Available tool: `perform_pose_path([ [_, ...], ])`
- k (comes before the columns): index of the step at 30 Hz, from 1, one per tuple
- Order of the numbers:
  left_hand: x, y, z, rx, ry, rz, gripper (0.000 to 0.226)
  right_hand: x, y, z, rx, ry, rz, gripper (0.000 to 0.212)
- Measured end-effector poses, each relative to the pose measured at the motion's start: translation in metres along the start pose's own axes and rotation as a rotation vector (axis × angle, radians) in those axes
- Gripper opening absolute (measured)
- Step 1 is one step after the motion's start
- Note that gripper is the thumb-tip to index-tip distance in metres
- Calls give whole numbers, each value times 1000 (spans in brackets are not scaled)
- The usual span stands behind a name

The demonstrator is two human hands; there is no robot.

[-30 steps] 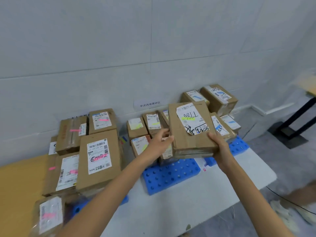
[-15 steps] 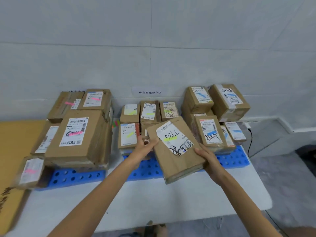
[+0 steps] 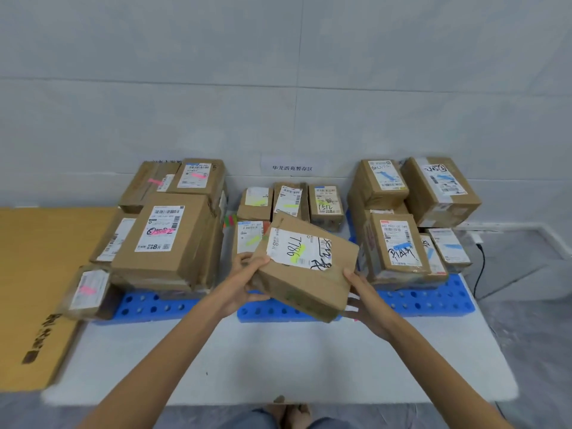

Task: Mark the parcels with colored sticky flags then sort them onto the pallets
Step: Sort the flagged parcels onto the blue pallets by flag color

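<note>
I hold a flat brown parcel [image 3: 305, 269] with a white label reading 7786 and a yellow-green flag, tilted, just above the middle blue pallet [image 3: 272, 312]. My left hand [image 3: 244, 280] grips its left corner, thumb on top. My right hand [image 3: 360, 297] supports its right end from below, thumb on the edge. Behind it stand small parcels with yellow-green flags [image 3: 289, 201]. Pink-flagged parcels [image 3: 168, 236] fill the left pallet [image 3: 148, 306]. Blue-flagged parcels [image 3: 399, 246] fill the right pallet [image 3: 433, 300].
The pallets lie on a white table [image 3: 278, 360] against a grey wall. A pad of coloured sticky flags [image 3: 229, 220] lies between the left and middle stacks. A large flat cardboard sheet [image 3: 34, 283] covers the left. A black cable [image 3: 479, 267] hangs at right.
The parcel has come down and toward the middle pallet, tipping its near edge lower. My view has turned left and squared up with the table.
</note>
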State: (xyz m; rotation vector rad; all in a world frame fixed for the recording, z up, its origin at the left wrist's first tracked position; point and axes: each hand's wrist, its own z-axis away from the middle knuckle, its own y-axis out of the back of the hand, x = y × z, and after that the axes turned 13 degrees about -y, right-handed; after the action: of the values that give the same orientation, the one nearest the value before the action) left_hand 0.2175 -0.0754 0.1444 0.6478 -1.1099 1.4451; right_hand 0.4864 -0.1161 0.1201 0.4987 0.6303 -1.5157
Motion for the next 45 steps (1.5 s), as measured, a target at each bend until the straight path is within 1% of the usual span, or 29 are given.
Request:
perform_pose_path([
  [1, 2, 2, 0, -29, 22, -52, 67, -3, -3, 1, -15, 22, -11, 63],
  [2, 3, 3, 0, -48, 41, -117, 68, -6, -5, 1, 5, 42, -18, 56],
  [4, 6, 6, 0, -43, 41, -246, 64, -12, -7, 2, 47, 72, 0, 50],
  [6, 5, 11, -1, -10, 28, -319, 64, -14, -7, 3, 30, 74, 52, 55],
  [8, -2, 18, 1, 8, 65, -374, 64, -7, -4, 3, 10, 33, 114, 68],
  [11, -20, 30, 7, -30, 164, -472, 53, 11, -2, -2, -22, -64, 161, 78],
  [14, -37, 43, 10, -58, 251, -475, 52, 30, -3, -11, -47, -179, 185, 79],
  [18, -51, 53, 3, -9, 311, -480, 48, 38, -19, -27, -58, -252, 108, 70],
  [22, -60, 59, -13, 84, 311, -472, 41, 36, -48, -50, 43, -273, 113, 61],
  [25, -67, 60, -25, 176, 277, -480, 34, 38, -69, -64, 122, -270, 144, 47],
  [27, -71, 60, -32, 197, 265, -477, 33, 42, -76, -73, 178, -247, 160, 44],
  [33, -81, 60, -48, 223, 231, -482, 32, 41, -78, -88, 290, -185, 239, 45],
  [39, -88, 65, -55, 242, 194, -509, 30, 44, -81, -96, 335, -140, 271, 48],
  [45, -90, 70, -60, 222, 178, -535, 27, 44, -83, -98, 368, -123, 300, 51],
])
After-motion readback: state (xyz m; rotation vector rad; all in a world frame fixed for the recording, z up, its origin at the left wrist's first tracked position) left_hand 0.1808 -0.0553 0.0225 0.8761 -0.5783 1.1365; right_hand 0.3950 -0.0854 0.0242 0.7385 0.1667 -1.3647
